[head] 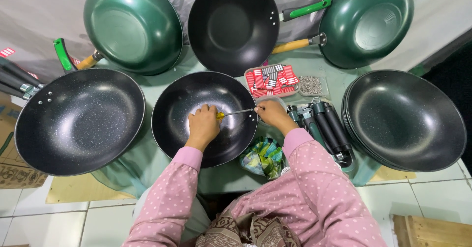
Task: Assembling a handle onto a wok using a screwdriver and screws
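Note:
A black speckled wok (172,124) without a handle lies on the green tablecloth in front of me. My left hand (202,124) is inside it, closed on the yellow handle of a screwdriver (235,112) whose metal shaft points right toward the wok's rim. My right hand (271,114) is at that rim, fingers pinched around the screwdriver's tip; what it pinches there is too small to see. Both arms wear pink dotted sleeves.
Woks ring the table: a black one with handle (78,121) left, green ones (132,26) (366,21) and a black one (233,26) behind, a black stack (405,119) right. Dark loose handles (324,126), a tray of red packets (271,79), a bag of screws (310,85) and a crumpled cloth (263,158) lie nearby.

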